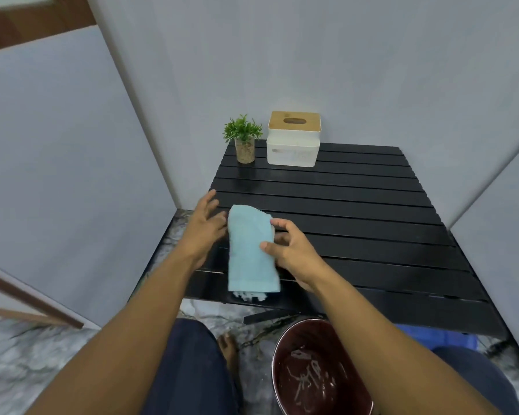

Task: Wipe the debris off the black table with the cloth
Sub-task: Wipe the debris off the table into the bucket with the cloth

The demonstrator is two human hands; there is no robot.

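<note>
Pinching blue cloth [250,253]: right grip [294,256]; left grip [203,229] released, beside it. Risk: white debris [247,296], seemingly at black table [357,205] edge, could be swept past maroon bin [306,336].

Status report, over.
Left hand open beside cloth. Right hand pinches cloth at black table's near edge. White debris at cloth's near end. Plant, tissue box far back.

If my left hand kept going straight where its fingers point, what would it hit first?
Probably the potted plant at the far left corner of the table, with nothing seen between. Depth is unclear; the left hand might pass beside it.
</note>
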